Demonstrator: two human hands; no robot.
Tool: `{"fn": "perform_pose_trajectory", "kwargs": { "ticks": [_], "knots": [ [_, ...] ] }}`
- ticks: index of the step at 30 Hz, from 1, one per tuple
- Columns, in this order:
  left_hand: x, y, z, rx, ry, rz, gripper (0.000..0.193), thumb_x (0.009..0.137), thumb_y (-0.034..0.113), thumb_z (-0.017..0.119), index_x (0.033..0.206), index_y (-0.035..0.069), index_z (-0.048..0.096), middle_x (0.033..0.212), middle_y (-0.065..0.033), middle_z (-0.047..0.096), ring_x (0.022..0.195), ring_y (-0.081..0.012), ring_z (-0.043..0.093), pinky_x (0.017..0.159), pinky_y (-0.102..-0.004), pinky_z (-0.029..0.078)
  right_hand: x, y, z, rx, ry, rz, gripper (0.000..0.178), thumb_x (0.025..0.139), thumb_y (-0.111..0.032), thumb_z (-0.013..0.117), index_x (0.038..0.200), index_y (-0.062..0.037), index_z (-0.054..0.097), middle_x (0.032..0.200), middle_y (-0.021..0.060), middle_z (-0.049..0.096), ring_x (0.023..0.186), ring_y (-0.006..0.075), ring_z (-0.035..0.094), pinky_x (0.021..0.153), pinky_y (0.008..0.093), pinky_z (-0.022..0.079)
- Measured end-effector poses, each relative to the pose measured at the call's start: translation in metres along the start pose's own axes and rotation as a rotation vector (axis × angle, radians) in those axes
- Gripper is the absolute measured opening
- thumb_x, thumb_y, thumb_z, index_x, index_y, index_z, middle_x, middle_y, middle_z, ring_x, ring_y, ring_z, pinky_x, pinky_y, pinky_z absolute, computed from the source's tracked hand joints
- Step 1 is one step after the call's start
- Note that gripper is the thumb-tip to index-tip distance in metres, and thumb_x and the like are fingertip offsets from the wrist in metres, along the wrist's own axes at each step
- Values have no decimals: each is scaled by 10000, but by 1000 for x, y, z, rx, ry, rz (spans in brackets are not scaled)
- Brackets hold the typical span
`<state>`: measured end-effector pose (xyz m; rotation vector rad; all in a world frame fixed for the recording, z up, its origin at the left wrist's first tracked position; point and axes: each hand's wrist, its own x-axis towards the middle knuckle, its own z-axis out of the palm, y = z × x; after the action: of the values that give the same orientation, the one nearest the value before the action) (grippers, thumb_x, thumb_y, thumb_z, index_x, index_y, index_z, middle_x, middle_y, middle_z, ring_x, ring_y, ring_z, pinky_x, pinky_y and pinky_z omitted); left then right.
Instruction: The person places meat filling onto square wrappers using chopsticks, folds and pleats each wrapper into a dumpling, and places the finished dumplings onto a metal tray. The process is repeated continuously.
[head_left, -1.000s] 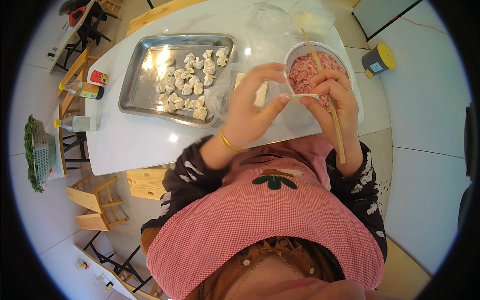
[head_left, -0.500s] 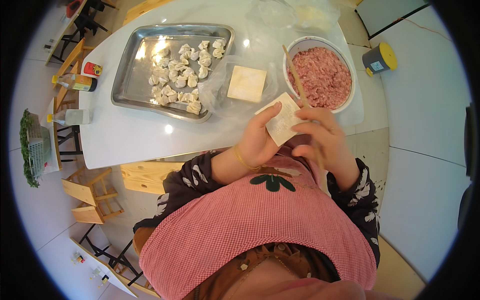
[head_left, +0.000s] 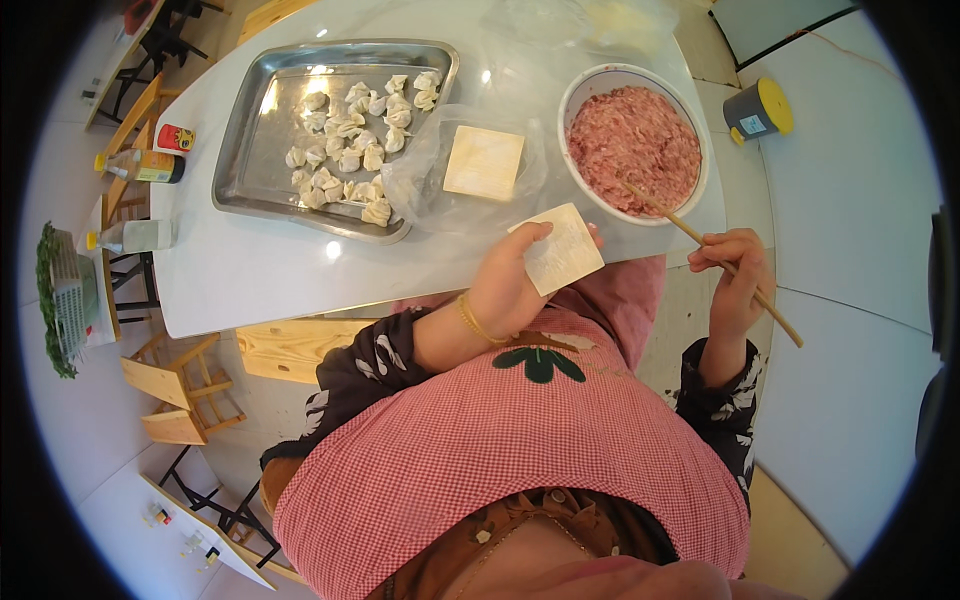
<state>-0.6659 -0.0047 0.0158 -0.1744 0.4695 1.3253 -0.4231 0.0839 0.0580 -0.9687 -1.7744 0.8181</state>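
Note:
My left hand [head_left: 508, 290] holds a small stack of square dough wrappers [head_left: 562, 252], thumb on top and fingers underneath. In my right hand [head_left: 738, 275] is a wooden chopstick [head_left: 690, 232], its tip in the raw minced meat [head_left: 632, 145] at the near edge of the white bowl [head_left: 703, 190]; whether it is one stick or two pressed together I cannot tell. Left of the bowl, a thicker stack of wrappers [head_left: 484, 163] lies on a clear plastic bag [head_left: 425, 190]. Further left, several filled wontons [head_left: 348, 130] sit in a metal tray [head_left: 228, 170].
Bottles [head_left: 135, 236] and a red can [head_left: 175, 137] stand along the table's left edge. Wooden stools [head_left: 165, 380] and a bench [head_left: 295, 348] are left of and below the white table [head_left: 270, 275]. A yellow-lidded bin [head_left: 757, 110] stands on the floor to the right.
My right hand has moved away from the wrappers, out to the right, and the chopstick's tip now reaches into the meat. My left hand still holds the wrappers, now lying flatter.

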Motion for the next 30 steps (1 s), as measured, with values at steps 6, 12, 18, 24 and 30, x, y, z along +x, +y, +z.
{"fn": "perform_pose_trajectory", "kwargs": {
  "ticks": [6,12,18,24,30],
  "knots": [
    [-1,0,-2,31,-24,-34,438,948,164,386,1291,-108,376,1262,-245,525,1176,-338,532,1034,-427,418,6,-1,-4,134,-32,99,499,1025,-199,236,737,32,573,673,136,611,568,195,578,639,303,492],
    [-2,1,0,46,-16,-27,441,960,178,360,1301,-101,369,1265,-239,520,1172,-341,534,1032,-431,417,8,-2,-5,221,-14,156,501,1024,-205,234,725,36,555,673,149,592,515,196,568,591,293,499],
    [-9,6,14,98,24,38,446,968,196,335,1305,-94,372,1253,-238,523,1165,-350,536,1021,-438,422,3,3,-6,358,115,283,461,1020,-238,287,745,27,544,707,166,565,517,205,556,498,299,477],
    [-13,22,29,67,-44,60,445,973,221,322,1298,-74,398,1267,-210,523,1193,-324,518,1039,-424,398,5,14,-10,560,308,368,429,1018,-270,328,754,-6,539,794,164,570,567,200,551,495,295,451],
    [-7,30,44,-5,-139,45,466,993,287,319,1316,-35,409,1290,-145,528,1214,-267,499,1067,-409,364,6,0,-6,762,269,288,372,1006,-261,371,805,-5,550,860,154,577,601,195,563,509,286,454]
  ]
}}
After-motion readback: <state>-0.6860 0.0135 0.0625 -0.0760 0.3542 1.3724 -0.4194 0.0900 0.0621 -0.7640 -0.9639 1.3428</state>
